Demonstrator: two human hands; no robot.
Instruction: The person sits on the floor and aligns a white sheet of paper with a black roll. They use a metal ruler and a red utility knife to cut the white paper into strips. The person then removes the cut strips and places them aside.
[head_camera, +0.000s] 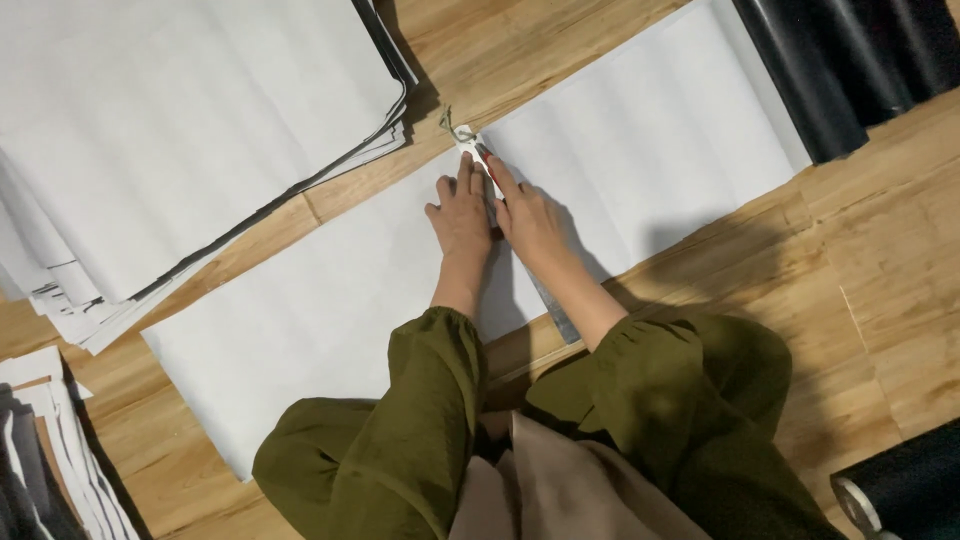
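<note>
A long white sheet lies diagonally across the wooden floor. A metal ruler lies across it, reaching from its far edge to its near edge. My left hand presses flat on the ruler near its far end. My right hand sits close beside it on the right, index finger stretched toward the ruler's tip; a small reddish tool seems to be under that finger, but I cannot make it out. A bit of green string is tied at the ruler's end. Both sleeves are olive green.
A thick stack of white sheets fills the upper left. Black rolls lie at the upper right, joined to the white sheet. Another black roll is at the lower right. More paper pieces sit at the lower left.
</note>
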